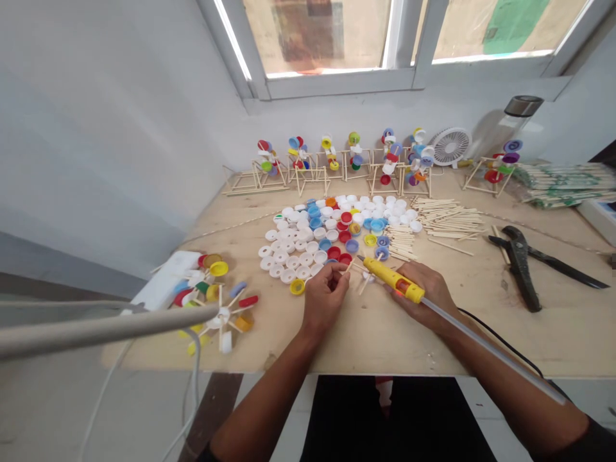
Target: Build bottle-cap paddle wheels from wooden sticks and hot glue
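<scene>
My right hand (428, 292) is wrapped round a yellow hot glue gun (392, 277), a long clear glue stick (486, 350) trailing from its back end. The gun's nozzle points left, close to a thin wooden stick (351, 264) that my left hand (326, 296) pinches between thumb and fingers. Between the hands, a small white cap with sticks (366, 280) fixed to it lies on the table, partly hidden by the gun. Just beyond my hands spread many loose bottle caps (292, 247), mostly white, with red, blue and yellow ones among them.
Wooden sticks (447, 218) lie piled behind the caps. Pliers (522, 263) rest at right. Finished cap wheels (221, 314) sit at left near a cable. Along the wall stand several stick frames with cap wheels (332, 163), a small fan (451, 146) and bagged sticks (563, 179).
</scene>
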`<state>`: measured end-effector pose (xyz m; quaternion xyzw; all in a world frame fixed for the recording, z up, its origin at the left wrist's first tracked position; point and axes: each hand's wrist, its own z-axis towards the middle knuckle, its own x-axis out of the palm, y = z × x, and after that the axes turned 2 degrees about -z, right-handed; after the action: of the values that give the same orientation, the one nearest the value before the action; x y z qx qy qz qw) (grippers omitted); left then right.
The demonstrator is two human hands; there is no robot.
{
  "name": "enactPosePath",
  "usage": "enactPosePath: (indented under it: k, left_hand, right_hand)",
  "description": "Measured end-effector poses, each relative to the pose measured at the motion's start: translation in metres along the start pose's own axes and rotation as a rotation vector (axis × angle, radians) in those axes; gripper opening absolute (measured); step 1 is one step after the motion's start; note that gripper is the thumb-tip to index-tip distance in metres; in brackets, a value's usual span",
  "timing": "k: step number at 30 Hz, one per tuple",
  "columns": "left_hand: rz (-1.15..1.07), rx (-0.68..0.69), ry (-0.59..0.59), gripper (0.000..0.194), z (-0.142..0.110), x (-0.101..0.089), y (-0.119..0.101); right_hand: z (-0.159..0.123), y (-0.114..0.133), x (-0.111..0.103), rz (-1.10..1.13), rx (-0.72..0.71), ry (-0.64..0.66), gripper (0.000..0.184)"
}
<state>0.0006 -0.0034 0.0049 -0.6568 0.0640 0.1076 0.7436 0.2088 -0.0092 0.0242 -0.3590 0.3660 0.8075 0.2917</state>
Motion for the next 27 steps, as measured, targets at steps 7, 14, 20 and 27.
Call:
enactPosePath:
  k: [7, 14, 20, 27]
  left_hand:
    - [0.038, -0.003, 0.008, 0.018, 0.002, 0.000, 0.002]
    - [0.270, 0.076, 0.009, 0.013, -0.001, 0.001, 0.000]
    - [0.451, 0.218, 0.019, 0.012, -0.003, 0.002, 0.000]
    - [0.545, 0.333, 0.029, 0.014, -0.004, 0.004, 0.005]
  right_hand:
    - [0.001, 0.001, -0.005, 0.108, -0.019, -0.152, 0.009]
    - [0.002, 0.006, -0.011, 0.147, 0.045, -0.214, 0.009]
    - [0.001, 0.009, -0.012, 0.279, 0.339, -0.125, 0.016]
    - [0.001, 0.008, -0.012, 0.320, 0.381, -0.113, 0.020]
